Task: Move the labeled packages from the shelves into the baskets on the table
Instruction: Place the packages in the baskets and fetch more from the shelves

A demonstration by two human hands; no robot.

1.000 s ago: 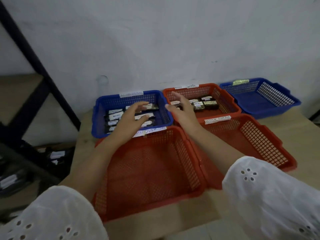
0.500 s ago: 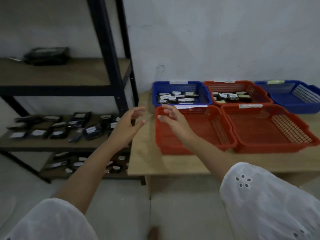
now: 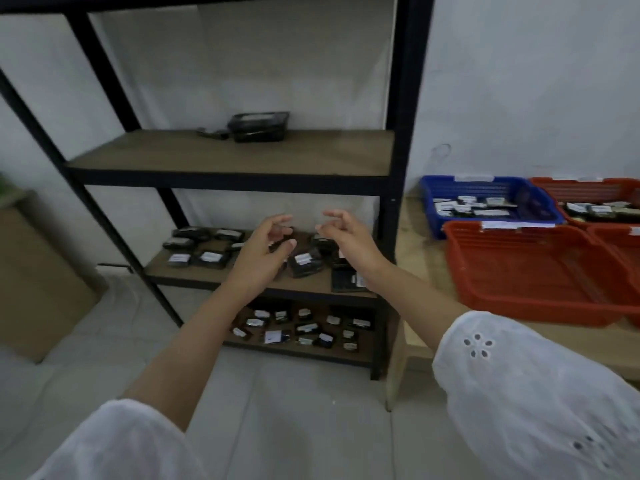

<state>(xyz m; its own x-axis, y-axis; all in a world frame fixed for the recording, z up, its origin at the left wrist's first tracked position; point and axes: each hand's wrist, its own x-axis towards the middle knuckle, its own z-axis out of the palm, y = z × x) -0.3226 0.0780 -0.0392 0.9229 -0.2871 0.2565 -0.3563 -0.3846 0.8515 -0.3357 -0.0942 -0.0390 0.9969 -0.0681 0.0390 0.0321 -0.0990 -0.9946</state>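
While left hand (image 3: 258, 258) and right hand (image 3: 346, 240) hover empty, fingers (image 3: 277, 221) loosely curled, fetching likely calls for gripping a package (image 3: 304, 264) next

I stretch both arms forward, my left forearm (image 3: 194, 327) and right forearm (image 3: 415, 292) bare below white sleeves (image 3: 536, 393). My left grip (image 3: 261, 251) and right grip (image 3: 349, 237) hang in the air, near each other but apart, palms facing inward. Each one's fingers (image 3: 281, 220) are loosely curled, holding nothing.
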